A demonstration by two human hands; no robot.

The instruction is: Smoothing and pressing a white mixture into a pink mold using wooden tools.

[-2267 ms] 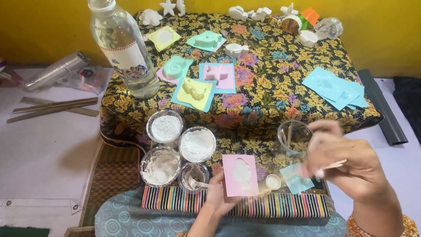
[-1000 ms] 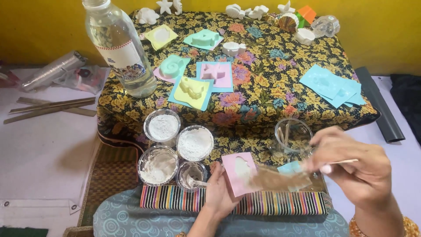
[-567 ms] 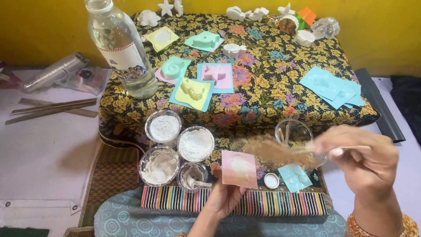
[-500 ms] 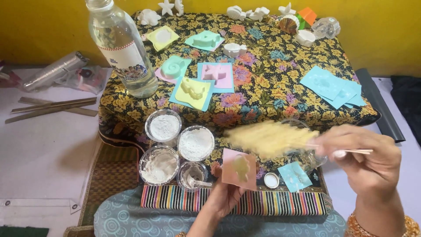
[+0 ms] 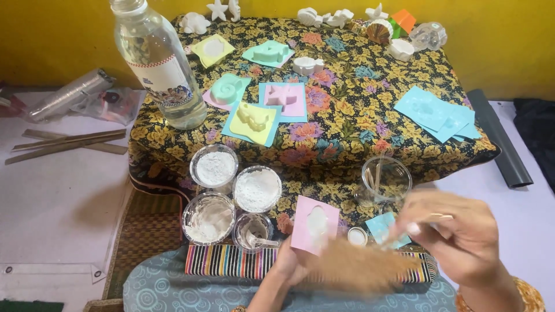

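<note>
While the pink mould [image 5: 314, 224] stands tilted at the near edge of the worktop [image 5: 347, 115], propped by the left hand [image 5: 292, 263] gripping its lower edge, the right hand [image 5: 457, 242] is clenched on a thin stick whose tan bristly head [image 5: 358, 267] is a blur just below the mould. A loose sweep could, I judge, knock the small white pot [image 5: 357, 236] or the cup with a spoon [image 5: 253, 231], both just beside it. Three clear cups of white powder [image 5: 215, 169] look soft and easily spilled. Farther back lie thin glossy plastic moulds [image 5: 252, 120], hard white casts [image 5: 306, 65] and a clear bottle [image 5: 159, 63] on floral cloth.
</note>
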